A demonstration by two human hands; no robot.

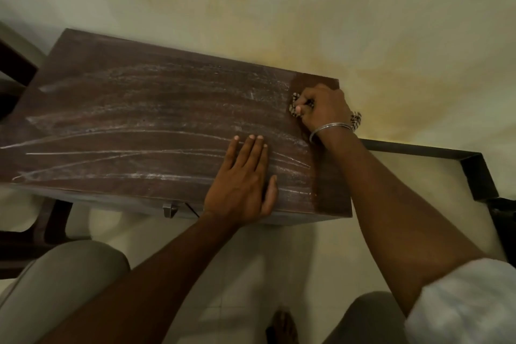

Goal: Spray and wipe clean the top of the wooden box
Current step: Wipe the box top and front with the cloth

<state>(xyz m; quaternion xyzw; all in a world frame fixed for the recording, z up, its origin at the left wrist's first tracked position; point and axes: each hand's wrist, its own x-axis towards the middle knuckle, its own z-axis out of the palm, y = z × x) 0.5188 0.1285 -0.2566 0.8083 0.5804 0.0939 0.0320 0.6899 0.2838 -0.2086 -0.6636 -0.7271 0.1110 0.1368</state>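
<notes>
Flat-fingered, my left hand point(243, 184) presses the top of the wooden box point(139, 120) near its front edge, steadying what looks heavy and rigid. At the far right corner, my right hand point(321, 109) clutches a soft, bunched cloth point(295, 105). White streaks cover the top. The wall point(363, 22) crowds the back edge, and a dark metal frame point(446, 153) flanks the right.
</notes>
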